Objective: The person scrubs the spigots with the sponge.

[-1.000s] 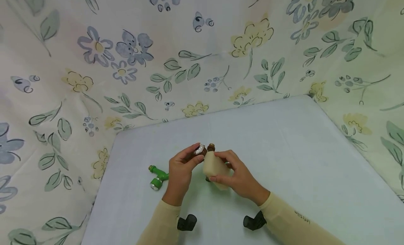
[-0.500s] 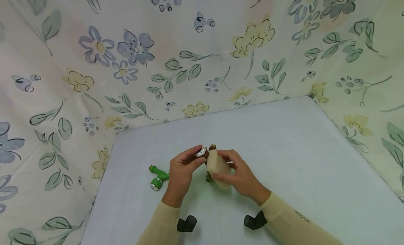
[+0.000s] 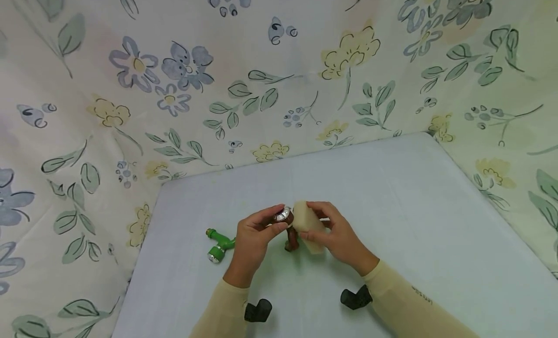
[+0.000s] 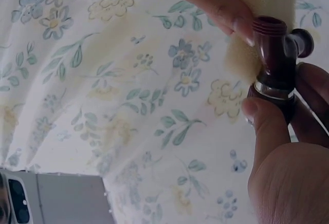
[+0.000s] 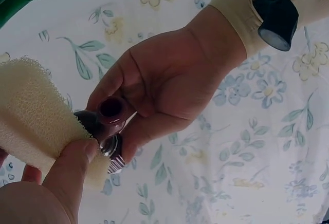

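My left hand [image 3: 255, 238] grips a dark red-brown tap [image 4: 270, 54] by its knob end, with the thumb and fingers on either side of the silver-trimmed knob. In the right wrist view an open end of the tap's pipe faces the camera. My right hand [image 3: 342, 236] holds a cream-coloured sponge block [image 3: 307, 224] between thumb and fingers. The sponge [image 5: 36, 116] lies right alongside the tap body, hiding part of it in the right wrist view. Both hands are over the table, close together.
Left of my left hand, a green tap [image 3: 221, 243] with a brass threaded end lies on the white table [image 3: 392, 192]. Floral cloth [image 3: 279, 96] hangs around the table's back and sides. Black wrist cameras [image 3: 258, 311] sit near both sleeves.
The sponge has moved up and slightly right, uncovering the tap's lower pipe and covering its threaded top. The left hand and tap have shifted slightly right.
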Tool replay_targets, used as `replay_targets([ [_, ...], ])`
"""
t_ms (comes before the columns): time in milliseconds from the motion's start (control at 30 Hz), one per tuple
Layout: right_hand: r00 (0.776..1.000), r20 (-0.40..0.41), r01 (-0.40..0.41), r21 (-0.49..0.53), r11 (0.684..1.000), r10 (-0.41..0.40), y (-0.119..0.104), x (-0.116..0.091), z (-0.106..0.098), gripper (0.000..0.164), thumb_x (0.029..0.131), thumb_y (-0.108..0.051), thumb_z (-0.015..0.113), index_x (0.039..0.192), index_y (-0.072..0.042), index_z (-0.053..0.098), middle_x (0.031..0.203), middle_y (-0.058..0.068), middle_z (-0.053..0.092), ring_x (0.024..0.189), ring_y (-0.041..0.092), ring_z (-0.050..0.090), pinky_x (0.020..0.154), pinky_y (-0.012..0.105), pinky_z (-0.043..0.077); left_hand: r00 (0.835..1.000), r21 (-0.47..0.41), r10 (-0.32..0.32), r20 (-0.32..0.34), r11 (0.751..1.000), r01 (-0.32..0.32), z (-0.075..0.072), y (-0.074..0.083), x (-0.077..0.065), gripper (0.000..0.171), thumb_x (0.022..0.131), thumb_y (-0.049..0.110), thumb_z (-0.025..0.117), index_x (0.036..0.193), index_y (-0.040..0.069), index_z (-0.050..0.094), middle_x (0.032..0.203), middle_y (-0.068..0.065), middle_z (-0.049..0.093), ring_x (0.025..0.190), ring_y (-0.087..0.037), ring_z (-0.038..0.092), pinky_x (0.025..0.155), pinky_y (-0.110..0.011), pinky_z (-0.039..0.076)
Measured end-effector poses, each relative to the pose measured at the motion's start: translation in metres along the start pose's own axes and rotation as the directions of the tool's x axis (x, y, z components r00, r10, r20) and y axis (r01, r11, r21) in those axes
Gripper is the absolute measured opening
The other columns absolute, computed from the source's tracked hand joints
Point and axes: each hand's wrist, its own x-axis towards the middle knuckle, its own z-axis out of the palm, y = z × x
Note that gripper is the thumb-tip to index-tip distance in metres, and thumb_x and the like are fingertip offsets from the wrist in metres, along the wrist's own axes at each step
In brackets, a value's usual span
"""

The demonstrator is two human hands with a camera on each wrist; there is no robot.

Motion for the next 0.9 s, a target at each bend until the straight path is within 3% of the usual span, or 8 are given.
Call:
replay_targets([
  [167,1.000,-0.005,-0.003,-0.004,1.000,0.003,0.001,0.001,-0.001,0.062,0.082,-0.032,0.078,0.137,-0.029,0.047,0.123,-0.004,0.050,0.109,0.020,0.050,0.086,0.047,0.044,1.000,0.003,-0.005,-0.001,1.000,0.005,0.003,0.011,-0.001,0.037,0.083,-0.004,0.071,0.118,0.002,0.067,0.117,-0.014,0.064,0.109,-0.031,0.059,0.087,-0.037,0.051],
  [267,0.998,-0.042,-0.048,-0.009,0.999,0.048,0.004,0.002,-0.003,0.062,0.083,-0.033,0.076,0.137,-0.027,0.046,0.125,-0.004,0.049,0.110,0.021,0.048,0.087,0.047,0.043,1.000,0.004,0.013,-0.001,1.000,-0.013,0.004,0.014,-0.003,0.037,0.083,-0.004,0.072,0.119,0.000,0.066,0.116,-0.015,0.064,0.107,-0.032,0.060,0.085,-0.035,0.052],
  [467,0.981,-0.097,-0.167,0.031,0.985,0.170,0.009,0.001,-0.004,0.062,0.084,-0.030,0.076,0.138,-0.024,0.047,0.128,0.000,0.047,0.112,0.026,0.046,0.089,0.050,0.040,1.000,-0.025,0.005,0.003,1.000,-0.005,0.001,-0.003,-0.002,0.039,0.083,-0.001,0.073,0.120,0.005,0.067,0.118,-0.014,0.064,0.108,-0.032,0.060,0.086,-0.037,0.051],
  [700,0.989,-0.070,-0.125,0.031,0.992,0.127,0.003,-0.002,0.000,0.060,0.083,-0.036,0.076,0.135,-0.034,0.048,0.125,-0.005,0.049,0.110,0.019,0.047,0.089,0.048,0.041,1.000,-0.021,0.024,-0.002,0.999,-0.025,-0.001,-0.010,-0.001,0.038,0.083,0.002,0.073,0.121,0.008,0.067,0.116,-0.015,0.064,0.105,-0.034,0.061,0.084,-0.039,0.052],
  [900,0.996,-0.020,-0.086,0.050,0.995,0.087,-0.022,-0.006,0.004,0.060,0.086,-0.021,0.075,0.138,-0.018,0.046,0.125,0.001,0.049,0.111,0.027,0.047,0.090,0.052,0.040,1.000,-0.044,0.024,-0.013,0.999,-0.024,0.000,-0.009,0.000,0.040,0.084,0.002,0.073,0.123,0.005,0.065,0.115,-0.018,0.064,0.102,-0.035,0.061,0.082,-0.041,0.053],
])
